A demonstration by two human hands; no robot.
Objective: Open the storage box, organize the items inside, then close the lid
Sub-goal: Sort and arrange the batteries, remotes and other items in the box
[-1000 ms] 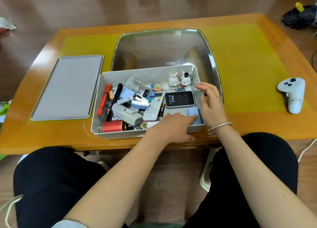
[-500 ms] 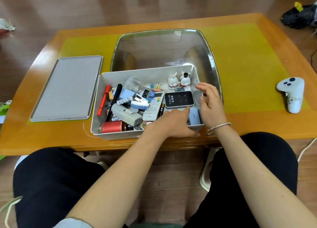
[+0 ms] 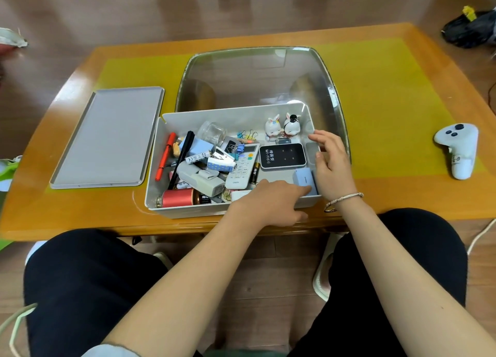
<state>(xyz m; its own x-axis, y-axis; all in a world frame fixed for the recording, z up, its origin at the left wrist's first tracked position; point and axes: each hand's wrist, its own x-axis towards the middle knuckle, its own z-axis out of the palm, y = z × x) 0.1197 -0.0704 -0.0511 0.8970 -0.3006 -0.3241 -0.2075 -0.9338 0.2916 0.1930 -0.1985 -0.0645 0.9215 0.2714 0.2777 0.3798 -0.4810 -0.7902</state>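
The white storage box point(image 3: 236, 114) stands open at the table's near edge, and its grey lid point(image 3: 107, 136) lies flat to its left. Inside is a jumble: a red pen point(image 3: 165, 155), a red spool point(image 3: 178, 198), a white remote point(image 3: 243, 169), a black Wi-Fi device point(image 3: 281, 155) and two bunny figurines point(image 3: 281, 126). My left hand point(image 3: 271, 203) reaches over the front rim, its fingers touching a light-blue cube point(image 3: 303, 178) in the front right corner. My right hand point(image 3: 332, 163) hovers at the right wall with its fingers loosely spread, holding nothing.
A white game controller point(image 3: 459, 147) lies on the yellow mat at the right. Behind the box, a glass panel point(image 3: 255, 75) is set in the wooden table. A black bag point(image 3: 472, 29) sits on the floor at the far right. My knees are under the table's near edge.
My left hand has shifted slightly over the front right corner, and more of the light-blue cube now shows. My right hand has stayed at the right wall.
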